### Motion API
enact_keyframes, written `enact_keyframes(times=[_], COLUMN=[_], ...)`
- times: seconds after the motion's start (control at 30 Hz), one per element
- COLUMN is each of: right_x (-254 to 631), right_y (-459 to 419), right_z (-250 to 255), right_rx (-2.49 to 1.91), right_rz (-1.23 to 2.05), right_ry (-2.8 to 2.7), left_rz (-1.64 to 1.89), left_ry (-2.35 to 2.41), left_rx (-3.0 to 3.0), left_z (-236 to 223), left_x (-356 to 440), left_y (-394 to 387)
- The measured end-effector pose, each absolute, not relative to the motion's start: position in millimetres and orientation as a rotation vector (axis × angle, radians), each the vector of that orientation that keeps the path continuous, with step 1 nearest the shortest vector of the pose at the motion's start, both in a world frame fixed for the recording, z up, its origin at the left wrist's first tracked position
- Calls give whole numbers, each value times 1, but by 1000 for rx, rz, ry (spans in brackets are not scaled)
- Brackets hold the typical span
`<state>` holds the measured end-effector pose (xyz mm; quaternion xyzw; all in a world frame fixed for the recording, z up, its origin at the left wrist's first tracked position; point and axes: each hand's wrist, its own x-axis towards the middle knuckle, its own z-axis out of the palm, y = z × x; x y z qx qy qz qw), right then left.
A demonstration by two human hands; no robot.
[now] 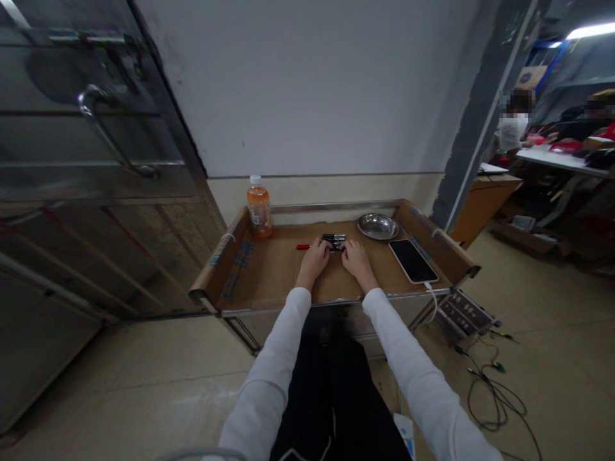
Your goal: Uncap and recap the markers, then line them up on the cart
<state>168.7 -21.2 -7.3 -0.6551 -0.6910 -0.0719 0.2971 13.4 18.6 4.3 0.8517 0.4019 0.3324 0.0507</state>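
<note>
On cardboard (269, 272) — glossy dark pens (333, 236), red end (303, 246); left grip (316, 256), right grip (354, 257) — closure unclear.

Straight ahead of me it's all wall (312, 89), broad and pale grey, with a band of cream tiles (327, 191) running low behind the counter (273, 272), its top lined in brown cardboard. Over to the left, a scuffed metal door (48, 173), and its curved handle (110, 134) is gleaming! Now to the right: a dark grey strip of wall edge (485, 115), rough along its border, and beyond it the room opens up, a lamp (590, 31) glowing white overhead, a white-topped table (548, 155), a wooden cabinet (487, 205) nearer in. Underfoot, beige floor tiles (192, 378) shine softly, and black cables (500, 400) loop across them on the right.
</note>
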Motion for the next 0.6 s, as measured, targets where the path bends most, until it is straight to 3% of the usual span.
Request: enact_keyframes(times=[0.6], right_x=[168], right_y=[-24], right_z=[-7], right_rx=[-1692], right_rz=[-187], right_ry=[-1870], left_rz=[967], left_ry=[1013], left_rx=[2525], left_z=[1], left_x=[12], left_y=[26])
